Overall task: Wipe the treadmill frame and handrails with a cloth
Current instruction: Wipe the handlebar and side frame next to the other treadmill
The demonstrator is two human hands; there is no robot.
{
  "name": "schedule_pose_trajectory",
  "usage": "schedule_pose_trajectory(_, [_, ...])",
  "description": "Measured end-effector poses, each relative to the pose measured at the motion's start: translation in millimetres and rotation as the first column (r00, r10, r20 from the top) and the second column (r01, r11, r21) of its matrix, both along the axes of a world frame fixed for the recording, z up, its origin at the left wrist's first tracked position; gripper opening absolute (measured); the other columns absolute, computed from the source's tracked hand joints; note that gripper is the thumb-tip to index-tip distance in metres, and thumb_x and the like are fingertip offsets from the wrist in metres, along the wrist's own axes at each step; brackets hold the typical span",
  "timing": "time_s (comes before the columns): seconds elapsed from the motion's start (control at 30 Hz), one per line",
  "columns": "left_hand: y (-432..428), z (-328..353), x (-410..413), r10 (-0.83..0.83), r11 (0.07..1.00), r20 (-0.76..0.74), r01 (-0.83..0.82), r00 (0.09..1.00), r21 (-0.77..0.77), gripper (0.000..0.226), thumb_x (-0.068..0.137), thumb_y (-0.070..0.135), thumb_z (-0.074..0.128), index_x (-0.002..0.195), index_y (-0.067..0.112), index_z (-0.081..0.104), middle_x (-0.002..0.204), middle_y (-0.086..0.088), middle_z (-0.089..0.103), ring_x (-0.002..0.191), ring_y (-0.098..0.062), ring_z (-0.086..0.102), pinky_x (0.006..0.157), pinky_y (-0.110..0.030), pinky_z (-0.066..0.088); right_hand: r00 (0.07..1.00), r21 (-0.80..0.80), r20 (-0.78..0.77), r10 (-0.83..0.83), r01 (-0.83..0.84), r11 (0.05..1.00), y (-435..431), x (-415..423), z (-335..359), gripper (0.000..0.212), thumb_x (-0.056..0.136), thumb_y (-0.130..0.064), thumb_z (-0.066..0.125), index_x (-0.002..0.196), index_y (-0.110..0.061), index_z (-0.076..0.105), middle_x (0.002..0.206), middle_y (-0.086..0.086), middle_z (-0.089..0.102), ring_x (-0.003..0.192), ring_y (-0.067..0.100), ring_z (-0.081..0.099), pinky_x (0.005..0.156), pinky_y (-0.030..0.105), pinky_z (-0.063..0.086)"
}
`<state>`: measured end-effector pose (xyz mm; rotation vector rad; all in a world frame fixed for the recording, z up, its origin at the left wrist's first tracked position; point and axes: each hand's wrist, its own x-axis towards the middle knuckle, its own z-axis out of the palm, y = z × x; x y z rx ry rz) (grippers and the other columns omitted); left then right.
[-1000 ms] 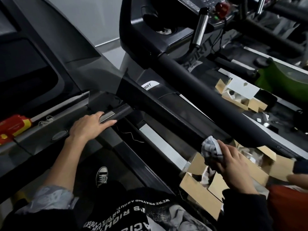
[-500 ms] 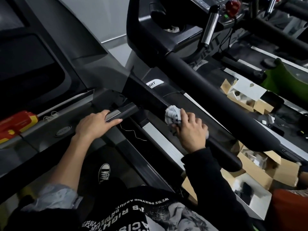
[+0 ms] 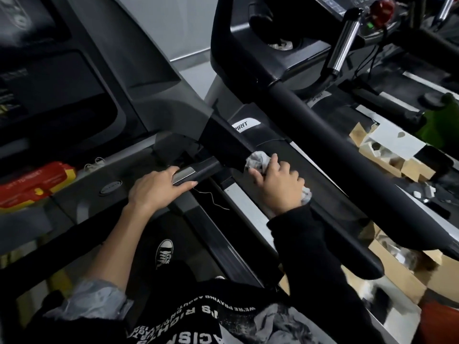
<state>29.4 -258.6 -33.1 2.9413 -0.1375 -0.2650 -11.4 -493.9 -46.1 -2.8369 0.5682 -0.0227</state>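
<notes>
A crumpled white cloth [image 3: 257, 159] is pressed against the black handrail [image 3: 223, 142] of the treadmill I stand on, close to where the rail meets the grey console frame [image 3: 173, 95]. My right hand [image 3: 278, 184] is closed on the cloth, with a bit of it showing behind the wrist. My left hand [image 3: 155, 188] rests on a short black grip with a silver plate [image 3: 191, 172], fingers curled over it. A second, thicker black handrail [image 3: 323, 135] of the neighbouring treadmill runs diagonally to the right.
A red and yellow safety tag [image 3: 32, 187] lies on the console ledge at left. Open cardboard boxes [image 3: 387, 150] with small parts sit on the neighbouring deck, and more boxes stand at lower right. My black shoe [image 3: 164, 253] stands on the belt below.
My right hand carried the cloth from the far end of the rail near the boxes up along it toward the console. The left hand stayed on the short grip.
</notes>
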Motion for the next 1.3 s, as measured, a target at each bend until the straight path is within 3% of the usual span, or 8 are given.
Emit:
schedule_pose_trajectory(0.13, [1.2,-5.4,3.1,0.01,1.0,0.014,-0.01,1.0,-0.012,0.073,0.079,0.075,0.039,0.134,0.026,0.043,0.107,-0.005,0.066,0.1,-0.029,0.061,0.07,-0.034,0.041,0.981,-0.131,0.144,-0.132,0.151,0.98,21.1,17.9,-5.9,0.066,0.081,-0.067,0.029,0.09,-0.014,0.067,0.074,0.011,0.062,0.059,0.031,0.059,0.06,0.034,0.043])
schedule_pose_trajectory(0.27, [0.3,-6.7,3.5,0.013,1.0,0.02,-0.012,1.0,-0.024,0.073,0.08,0.072,0.041,0.135,0.025,0.043,0.107,-0.008,0.066,0.1,-0.031,0.061,0.074,-0.036,0.043,0.994,-0.038,0.102,-0.04,0.044,0.998,29.7,49.2,-1.5,0.062,0.091,-0.065,0.03,0.118,-0.014,0.052,0.114,0.012,0.057,0.101,0.037,0.056,0.083,0.043,0.039])
schedule_pose_trajectory(0.53, [-1.5,-5.8,4.5,0.024,1.0,0.025,-0.024,0.999,-0.004,0.073,0.079,0.073,0.043,0.134,0.026,0.044,0.108,-0.01,0.067,0.101,-0.031,0.061,0.074,-0.036,0.044,0.983,0.083,0.163,0.082,-0.096,0.992,60.2,111.3,15.1,0.051,0.098,-0.053,0.027,0.126,-0.016,0.048,0.127,0.009,0.053,0.112,0.037,0.052,0.091,0.043,0.036])
schedule_pose_trajectory(0.73, [-1.5,-6.4,4.7,0.016,1.0,0.031,-0.015,0.999,-0.01,0.073,0.079,0.073,0.042,0.133,0.025,0.045,0.103,-0.01,0.068,0.1,-0.031,0.061,0.074,-0.035,0.043,0.907,-0.115,0.24,0.347,-0.328,0.938,45.0,81.6,-9.3,0.048,0.094,-0.036,0.044,0.141,-0.026,0.04,0.144,0.002,0.043,0.119,0.035,0.048,0.091,0.042,0.039])
schedule_pose_trajectory(0.83, [-1.6,-6.3,3.9,0.003,1.0,0.05,-0.003,0.999,0.001,0.073,0.079,0.073,0.04,0.133,0.024,0.045,0.101,-0.01,0.069,0.1,-0.032,0.062,0.081,-0.037,0.045,0.91,-0.143,0.324,0.26,-0.224,0.964,28.0,46.0,-16.3,0.047,0.087,-0.035,0.047,0.133,-0.025,0.052,0.137,0.004,0.053,0.114,0.037,0.056,0.089,0.043,0.046])
schedule_pose_trajectory(0.93, [-1.5,-6.4,4.4,0.012,1.0,0.05,-0.012,0.999,0.0,0.073,0.079,0.072,0.041,0.133,0.024,0.044,0.1,-0.008,0.069,0.098,-0.03,0.062,0.08,-0.037,0.046,0.98,-0.012,0.157,0.122,-0.122,0.993,14.8,38.3,-6.6,0.043,0.099,-0.04,0.032,0.14,-0.027,0.04,0.139,0.003,0.049,0.116,0.032,0.053,0.091,0.041,0.041])
schedule_pose_trajectory(1.1, [-1.6,-8.2,6.6,0.023,0.999,0.03,-0.024,0.999,0.029,0.069,0.078,0.074,0.041,0.131,0.03,0.044,0.109,-0.008,0.067,0.102,-0.031,0.061,0.079,-0.037,0.045,0.997,0.193,0.069,0.029,-0.042,0.98,19.3,79.8,20.6,0.045,0.102,-0.033,0.022,0.124,-0.01,0.054,0.119,0.014,0.062,0.109,0.037,0.057,0.083,0.038,0.041])
schedule_pose_trajectory(1.3, [-2.7,-6.7,8.5,0.005,0.999,0.03,-0.006,1.0,0.034,0.067,0.078,0.075,0.042,0.129,0.031,0.046,0.11,-0.008,0.067,0.102,-0.032,0.061,0.075,-0.035,0.044,0.981,0.031,0.153,0.123,-0.129,0.991,73.1,126.7,16.3,0.044,0.096,-0.04,0.032,0.119,-0.014,0.059,0.109,0.009,0.064,0.091,0.035,0.063,0.075,0.04,0.047])
